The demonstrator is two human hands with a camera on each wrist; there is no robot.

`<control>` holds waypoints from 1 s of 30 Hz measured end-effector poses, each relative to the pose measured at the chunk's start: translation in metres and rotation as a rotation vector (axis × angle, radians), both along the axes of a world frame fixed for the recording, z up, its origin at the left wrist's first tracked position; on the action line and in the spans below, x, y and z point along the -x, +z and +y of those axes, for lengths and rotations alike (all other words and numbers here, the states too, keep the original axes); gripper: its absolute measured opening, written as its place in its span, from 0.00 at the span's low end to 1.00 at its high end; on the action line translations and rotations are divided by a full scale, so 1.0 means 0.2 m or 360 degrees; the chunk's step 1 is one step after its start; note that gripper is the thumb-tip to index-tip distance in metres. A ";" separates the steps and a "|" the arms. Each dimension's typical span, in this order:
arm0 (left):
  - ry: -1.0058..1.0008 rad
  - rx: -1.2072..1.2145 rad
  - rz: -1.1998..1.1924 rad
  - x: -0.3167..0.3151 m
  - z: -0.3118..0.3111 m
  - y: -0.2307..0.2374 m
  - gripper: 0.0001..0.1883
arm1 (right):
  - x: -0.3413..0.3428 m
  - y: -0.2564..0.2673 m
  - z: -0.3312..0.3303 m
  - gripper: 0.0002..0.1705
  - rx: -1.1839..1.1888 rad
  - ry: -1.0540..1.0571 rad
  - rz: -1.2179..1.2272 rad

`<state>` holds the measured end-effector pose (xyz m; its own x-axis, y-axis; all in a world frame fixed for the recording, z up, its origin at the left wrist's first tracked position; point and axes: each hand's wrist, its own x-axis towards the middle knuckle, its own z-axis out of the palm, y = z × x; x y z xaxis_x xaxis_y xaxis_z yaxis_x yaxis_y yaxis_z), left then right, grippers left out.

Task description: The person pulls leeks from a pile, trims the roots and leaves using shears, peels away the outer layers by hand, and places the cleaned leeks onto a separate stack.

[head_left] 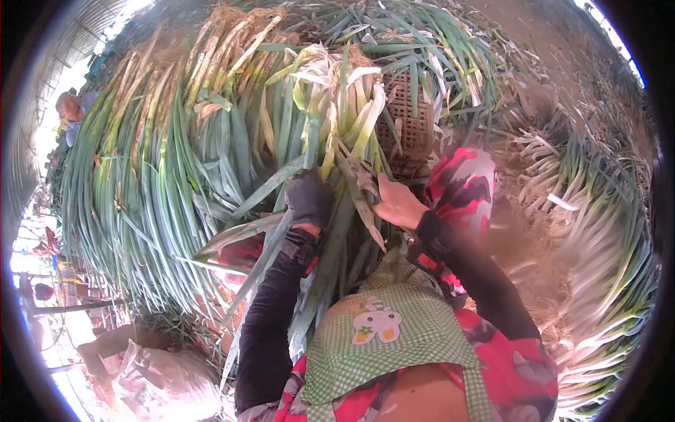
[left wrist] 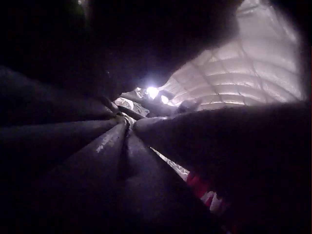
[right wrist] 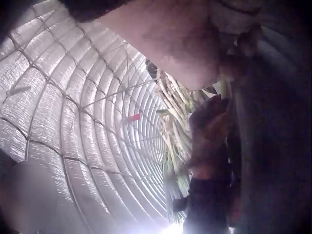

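A gloved left hand (head_left: 309,199) is gripping leeks (head_left: 330,146) — the right hand (head_left: 399,202) is pinching a withered leaf (head_left: 366,213) beside them.

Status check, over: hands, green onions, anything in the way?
Left hand holding green onions. Right hand pinching withered leaf. Possible snag: long loose leaf slanting beside left hand.

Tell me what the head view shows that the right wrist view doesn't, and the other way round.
Only the head view shows the green checked apron, the woven basket and the pale-ended plants laid out at its right side. Only the right wrist view shows a small red patch against the ribbed roof. Both show the right hand and the heaped long stalks.
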<state>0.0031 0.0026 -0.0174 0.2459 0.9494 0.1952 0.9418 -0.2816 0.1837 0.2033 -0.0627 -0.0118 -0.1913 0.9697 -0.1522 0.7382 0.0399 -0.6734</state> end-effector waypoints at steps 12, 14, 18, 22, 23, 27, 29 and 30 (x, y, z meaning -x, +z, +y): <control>-0.0204 0.0485 -0.0364 0.13 0.24 -0.18 0.20 | -0.03 0.03 -0.12 0.27 -0.0057 0.0085 0.0063; -0.0035 0.0518 -0.0398 0.03 0.15 -0.02 0.21 | -0.03 0.03 -0.02 0.28 0.0051 -0.0020 0.0048; 0.0062 0.0430 -0.0405 -0.02 0.05 -0.03 0.21 | -0.03 0.09 0.08 0.28 0.0103 -0.0048 -0.0028; 0.0085 0.0457 -0.0357 -0.03 0.02 -0.06 0.21 | -0.02 0.11 0.09 0.29 0.0189 -0.0143 -0.0029; 0.0128 0.0488 -0.0382 -0.04 0.01 -0.03 0.21 | -0.01 0.11 0.10 0.29 0.0192 -0.0125 -0.0044; 0.0185 0.0473 -0.0519 -0.06 0.00 -0.02 0.22 | 0.00 0.06 0.27 0.28 0.0156 -0.0150 -0.0150; 0.0218 0.0579 -0.0578 -0.06 0.00 0.00 0.21 | 0.01 0.09 0.44 0.27 0.0202 -0.0244 -0.0188; 0.0237 0.0635 -0.0606 -0.06 0.00 0.00 0.21 | 0.01 0.07 0.52 0.26 0.0193 -0.0301 -0.0167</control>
